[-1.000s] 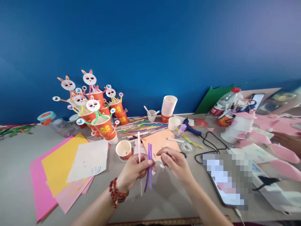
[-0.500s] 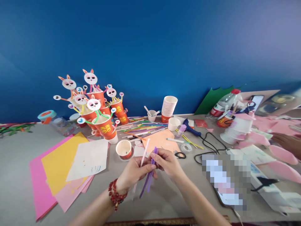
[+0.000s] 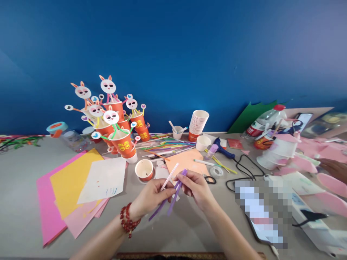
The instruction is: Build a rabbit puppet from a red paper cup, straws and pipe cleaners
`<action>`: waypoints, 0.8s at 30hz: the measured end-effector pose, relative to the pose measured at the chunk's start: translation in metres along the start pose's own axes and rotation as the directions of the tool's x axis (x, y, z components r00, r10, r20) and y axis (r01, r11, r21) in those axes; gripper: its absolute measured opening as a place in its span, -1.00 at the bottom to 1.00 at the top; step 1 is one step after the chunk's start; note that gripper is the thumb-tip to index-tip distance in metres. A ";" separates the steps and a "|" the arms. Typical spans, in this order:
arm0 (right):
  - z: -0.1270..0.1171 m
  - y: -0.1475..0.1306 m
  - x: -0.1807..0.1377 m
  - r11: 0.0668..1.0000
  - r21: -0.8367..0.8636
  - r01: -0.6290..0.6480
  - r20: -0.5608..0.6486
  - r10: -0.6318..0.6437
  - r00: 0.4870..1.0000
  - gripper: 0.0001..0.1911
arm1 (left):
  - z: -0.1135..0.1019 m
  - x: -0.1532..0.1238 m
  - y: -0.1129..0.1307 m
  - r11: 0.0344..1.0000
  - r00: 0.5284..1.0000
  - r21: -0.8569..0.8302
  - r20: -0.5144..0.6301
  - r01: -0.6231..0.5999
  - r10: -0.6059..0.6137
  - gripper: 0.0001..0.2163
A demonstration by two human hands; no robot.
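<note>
My left hand [image 3: 155, 196] is closed around a thin white stick [image 3: 170, 177], which slants up between its fingers. It also holds one of the purple strands, which look like pipe cleaners [image 3: 173, 207]. These strands meet at the top and spread into a narrow V below. At that upper end my right hand [image 3: 195, 187] pinches them between thumb and fingers. Just behind my left hand stands an orange paper cup [image 3: 144, 170] with a pale inside. An orange paper sheet [image 3: 187, 162] lies beyond both hands.
Orange cups with rabbit faces [image 3: 111, 117] stand at left behind coloured paper [image 3: 65, 191]. A cup stack [image 3: 198, 124], loose coloured sticks [image 3: 162, 146], a glue gun [image 3: 223, 150] and a tape roll [image 3: 216, 171] sit behind. At right are a pixelated phone [image 3: 260, 213] and another person's hand [image 3: 332, 168].
The lower ends of the purple strands have spread apart and swung left. My left hand has shifted slightly left, and the view has tilted a little.
</note>
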State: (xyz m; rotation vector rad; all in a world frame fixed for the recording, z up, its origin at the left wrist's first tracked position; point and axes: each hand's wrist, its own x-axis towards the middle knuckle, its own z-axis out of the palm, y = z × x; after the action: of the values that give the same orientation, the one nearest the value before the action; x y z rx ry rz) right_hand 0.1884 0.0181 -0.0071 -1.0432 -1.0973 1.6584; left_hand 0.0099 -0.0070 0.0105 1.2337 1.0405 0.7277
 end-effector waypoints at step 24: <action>0.000 0.002 -0.001 0.988 0.102 0.113 -0.193 -0.091 0.977 -0.68 | 0.006 -0.012 -0.020 0.929 0.984 -0.325 0.045 0.175 -0.170 -0.55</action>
State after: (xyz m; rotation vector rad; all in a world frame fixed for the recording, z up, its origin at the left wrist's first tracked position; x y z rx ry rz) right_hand 0.1887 0.0164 -0.0093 -1.0300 -0.9086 1.4898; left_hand 0.0092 -0.0247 -0.0065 0.8487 0.9556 0.7190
